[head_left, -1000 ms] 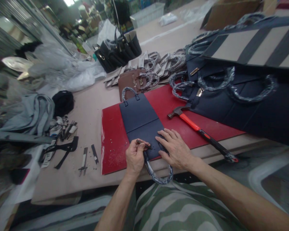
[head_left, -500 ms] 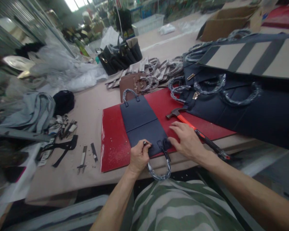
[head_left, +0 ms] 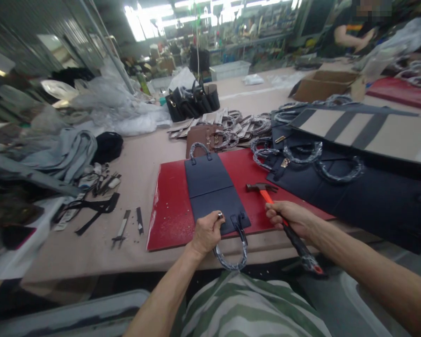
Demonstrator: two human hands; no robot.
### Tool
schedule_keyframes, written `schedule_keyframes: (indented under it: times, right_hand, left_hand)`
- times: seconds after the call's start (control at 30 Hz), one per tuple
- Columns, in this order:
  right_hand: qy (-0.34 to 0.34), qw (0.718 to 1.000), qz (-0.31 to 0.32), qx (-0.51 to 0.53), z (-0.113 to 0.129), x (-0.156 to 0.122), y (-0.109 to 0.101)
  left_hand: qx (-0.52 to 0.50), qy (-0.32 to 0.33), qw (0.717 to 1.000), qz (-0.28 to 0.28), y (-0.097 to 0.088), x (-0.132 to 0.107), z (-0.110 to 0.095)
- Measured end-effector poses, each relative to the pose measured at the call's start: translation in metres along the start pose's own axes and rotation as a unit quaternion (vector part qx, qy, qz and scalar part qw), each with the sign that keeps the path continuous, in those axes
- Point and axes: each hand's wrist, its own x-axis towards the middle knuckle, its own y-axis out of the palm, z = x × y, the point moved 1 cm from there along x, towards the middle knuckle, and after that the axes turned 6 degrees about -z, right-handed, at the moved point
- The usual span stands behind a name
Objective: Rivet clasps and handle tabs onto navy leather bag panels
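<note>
My left hand (head_left: pixel 207 232) is closed around a small metal punch (head_left: pixel 220 215), held upright over the near end of a navy bag panel (head_left: pixel 212 180). Most of the punch is hidden by my fingers. The panel lies flat, with a wrapped handle (head_left: pixel 199 149) at its far end and another handle (head_left: pixel 231 264) hanging off the near end. Under it is a red board (head_left: pixel 171 201). My right hand (head_left: pixel 291 217) grips a claw hammer (head_left: pixel 263 189) by its orange and black handle, its head above the board's right part.
Navy bag pieces (head_left: pixel 365 196) are stacked at the right, with a striped panel (head_left: pixel 365 131) on top. Behind the board lie a brown bag piece (head_left: pixel 203 136) and several wrapped handles. Hand tools (head_left: pixel 122 227) and black straps (head_left: pixel 98 210) rest at left. Another person (head_left: pixel 352 35) is at the back right.
My right hand has left the panel's near corner and closed on the hammer, which is now lifted and turned. My left hand keeps the punch at the panel. The view has tilted up.
</note>
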Motion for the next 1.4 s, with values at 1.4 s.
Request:
schedule_keyframes:
  times: [1.4]
  right_hand:
    - [-0.404, 0.799, -0.191, -0.401, -0.016, 0.017, 0.032]
  left_hand:
    - [-0.002, -0.006, 1.0, -0.001, 0.001, -0.007, 0.001]
